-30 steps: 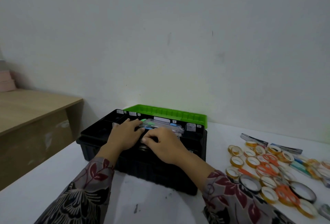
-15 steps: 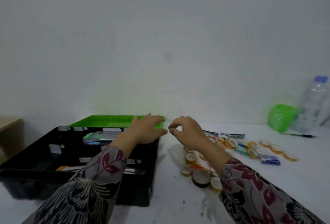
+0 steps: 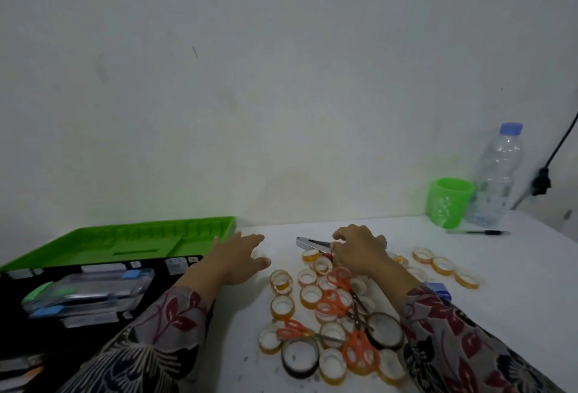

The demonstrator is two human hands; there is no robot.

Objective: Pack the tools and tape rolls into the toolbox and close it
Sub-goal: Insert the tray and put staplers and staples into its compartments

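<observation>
The white table [image 3: 516, 314] bears the toolbox [image 3: 12, 305], tape rolls [image 3: 282, 307], orange scissors [image 3: 359, 352], a green cup [image 3: 448, 203] and bottle [image 3: 497, 180].

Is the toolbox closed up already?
No, the toolbox is open: its green lid lies tipped back toward the wall, and you can see inside.

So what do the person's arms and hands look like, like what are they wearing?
Both arms are in long, loose sleeves of one printed fabric. The left sleeve and right sleeve are grey near the cuffs with dark red leaves, turning black with fine white line patterns further up. The left hand and right hand are bare, without gloves.
</observation>
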